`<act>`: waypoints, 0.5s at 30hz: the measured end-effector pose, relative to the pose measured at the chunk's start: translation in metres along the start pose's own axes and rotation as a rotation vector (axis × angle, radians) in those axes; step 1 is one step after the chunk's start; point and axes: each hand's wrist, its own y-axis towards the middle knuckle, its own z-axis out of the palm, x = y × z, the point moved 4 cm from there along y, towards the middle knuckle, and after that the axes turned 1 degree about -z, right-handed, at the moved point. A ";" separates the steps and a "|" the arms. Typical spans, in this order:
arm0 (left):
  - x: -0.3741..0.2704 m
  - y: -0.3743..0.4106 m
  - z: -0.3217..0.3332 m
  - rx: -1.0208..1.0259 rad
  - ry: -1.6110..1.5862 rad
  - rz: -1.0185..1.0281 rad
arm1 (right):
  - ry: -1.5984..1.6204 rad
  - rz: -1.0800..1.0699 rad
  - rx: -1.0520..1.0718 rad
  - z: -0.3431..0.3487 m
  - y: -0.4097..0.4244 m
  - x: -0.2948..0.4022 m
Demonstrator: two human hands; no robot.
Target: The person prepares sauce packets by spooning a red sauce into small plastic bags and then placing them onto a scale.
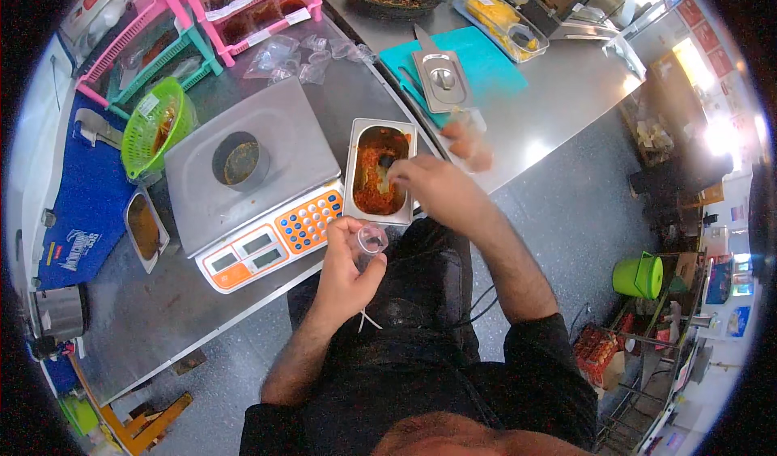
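My left hand (347,277) holds a small clear plastic cup (371,240), its round mouth facing up toward me. Just beyond the cup, at the counter's front edge, is a rectangular stainless steel food pan (354,171). Inside it lies a red-orange chunky sauce (369,196), with part of the bottom showing. Over the pan's right side, my right hand (434,183) pinches a small utensil; its dark end (385,161) reaches into the pan, and the rest is hidden by the fingers.
Left of the pan stands a weighing scale (291,134) carrying a dark round container (243,161). Loose clear cups (312,61) lie behind it. A steel lid (443,80) and a knife (425,38) rest on a turquoise cutting board (485,55). Something orange-pink (467,143) is blurred nearby.
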 end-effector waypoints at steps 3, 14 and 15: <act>0.001 0.000 0.001 -0.005 0.004 -0.002 | 0.095 0.063 0.091 -0.004 -0.003 0.022; 0.002 0.000 0.006 -0.017 0.006 -0.029 | 0.258 -0.019 0.064 0.006 -0.006 0.018; 0.004 0.000 0.004 -0.022 0.010 -0.021 | 0.276 -0.006 0.060 -0.002 -0.008 0.019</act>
